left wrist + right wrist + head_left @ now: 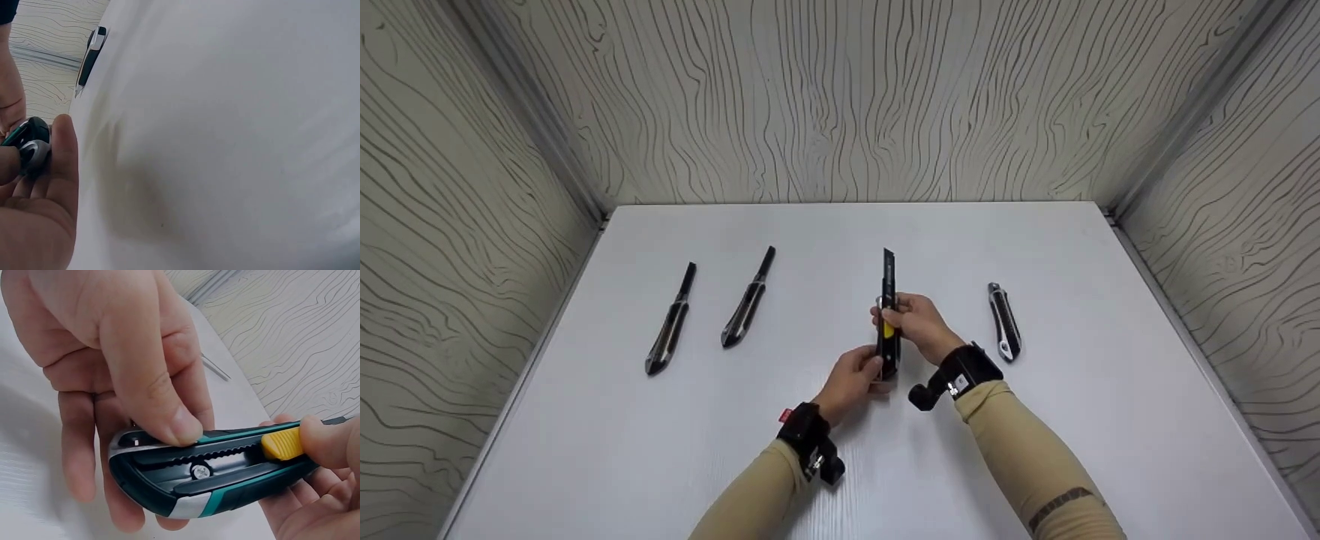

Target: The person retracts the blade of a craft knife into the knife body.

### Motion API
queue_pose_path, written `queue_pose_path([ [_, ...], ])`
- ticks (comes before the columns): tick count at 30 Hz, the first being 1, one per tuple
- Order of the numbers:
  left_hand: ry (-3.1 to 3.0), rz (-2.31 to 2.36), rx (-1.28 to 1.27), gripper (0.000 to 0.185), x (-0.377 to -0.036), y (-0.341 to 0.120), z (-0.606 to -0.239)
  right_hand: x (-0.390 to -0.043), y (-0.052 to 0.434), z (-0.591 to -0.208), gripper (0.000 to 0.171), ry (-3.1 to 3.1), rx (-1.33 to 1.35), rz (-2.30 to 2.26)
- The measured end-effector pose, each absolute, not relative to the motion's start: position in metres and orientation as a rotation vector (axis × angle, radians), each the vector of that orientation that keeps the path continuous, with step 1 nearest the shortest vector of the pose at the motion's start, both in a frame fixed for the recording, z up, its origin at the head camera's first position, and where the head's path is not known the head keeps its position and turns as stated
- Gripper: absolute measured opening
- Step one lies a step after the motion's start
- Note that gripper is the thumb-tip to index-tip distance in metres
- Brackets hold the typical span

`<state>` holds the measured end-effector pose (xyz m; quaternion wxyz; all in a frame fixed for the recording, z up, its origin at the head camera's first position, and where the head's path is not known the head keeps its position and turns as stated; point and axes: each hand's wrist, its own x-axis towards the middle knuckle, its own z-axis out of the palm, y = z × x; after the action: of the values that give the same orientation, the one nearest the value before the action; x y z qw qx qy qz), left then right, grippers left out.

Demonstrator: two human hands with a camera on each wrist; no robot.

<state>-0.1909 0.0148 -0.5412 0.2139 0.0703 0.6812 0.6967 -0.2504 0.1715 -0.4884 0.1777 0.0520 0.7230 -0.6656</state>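
A dark utility knife (889, 281) with teal trim is held upright over the middle of the white table (660, 450), its blade extended toward the back wall. My left hand (855, 375) grips the butt end (31, 143), with its thumb pressed on the top edge (180, 427). My right hand (911, 319) holds the body higher up, its thumb (329, 439) resting on the yellow slider (281, 443). In the right wrist view, the toothed slider track and a screw (199, 469) show.
Two dark, slim knives (671, 322) (748, 300) lie on the table at the left. A black and silver knife (1003, 322) (90, 56) lies to the right of my hands. Wood-grain walls (840, 97) close the table in at the back and on both sides.
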Motion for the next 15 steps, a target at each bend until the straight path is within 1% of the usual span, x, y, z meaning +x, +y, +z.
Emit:
queue_pose_path([
  [4, 1.817, 1.957, 0.218, 0.036, -0.1899, 0.0141, -0.5438, -0.2516, 0.1733, -0.4883, 0.032, 2.051, 0.162, -1.870],
  [10, 1.720, 2.002, 0.252, 0.031, -0.1870, 0.0142, -0.5458, -0.2533, 0.1751, -0.4874, 0.036, 2.042, 0.132, -1.896],
  [15, 1.690, 2.068, 0.258, 0.035, -0.1870, 0.0160, -0.5450, -0.2526, 0.1743, -0.4871, 0.037, 1.985, 0.139, -1.951],
])
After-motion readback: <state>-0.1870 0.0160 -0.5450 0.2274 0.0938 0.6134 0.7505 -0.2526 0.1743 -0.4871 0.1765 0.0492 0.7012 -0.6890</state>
